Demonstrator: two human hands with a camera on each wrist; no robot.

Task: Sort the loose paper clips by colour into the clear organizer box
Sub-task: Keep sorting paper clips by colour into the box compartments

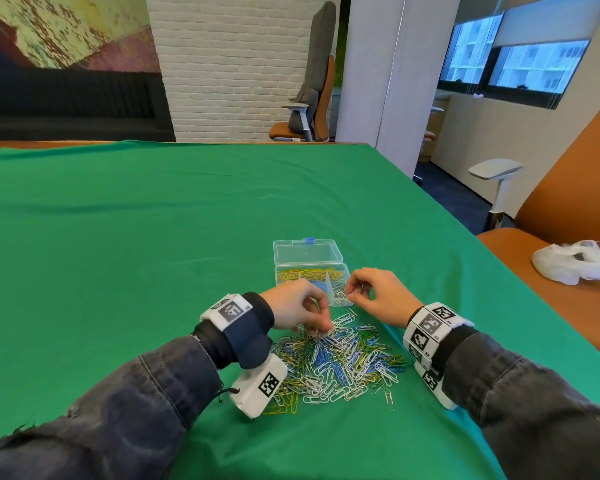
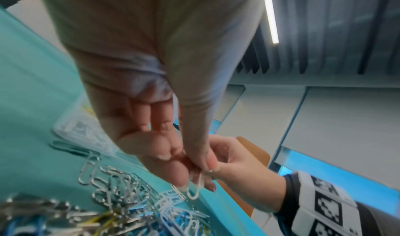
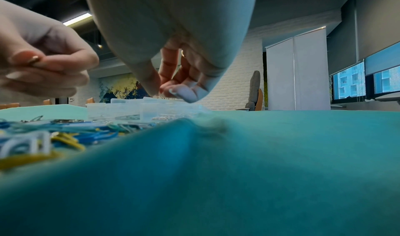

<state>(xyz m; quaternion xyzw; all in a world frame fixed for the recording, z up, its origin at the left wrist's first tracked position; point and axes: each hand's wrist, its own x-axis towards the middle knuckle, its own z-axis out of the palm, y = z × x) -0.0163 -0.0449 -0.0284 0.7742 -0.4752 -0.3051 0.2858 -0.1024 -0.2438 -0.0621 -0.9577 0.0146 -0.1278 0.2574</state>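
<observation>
The left hand [image 1: 297,308] dips into the far edge of the clip pile [image 1: 340,362], thumb and fingertips [image 2: 211,164] pinching a thin white clip [image 2: 193,192], likely gathering one colour. The right hand [image 1: 378,294] hovers over the box [image 1: 310,271] at its near right compartment, fingers curled together; whether it holds a clip I cannot tell. The box is clear hard plastic, lid hinged back, with yellow, blue and silver wire clips divided inside. Pile and box sit mid-table on the green cloth [image 1: 153,220], toward the right edge
</observation>
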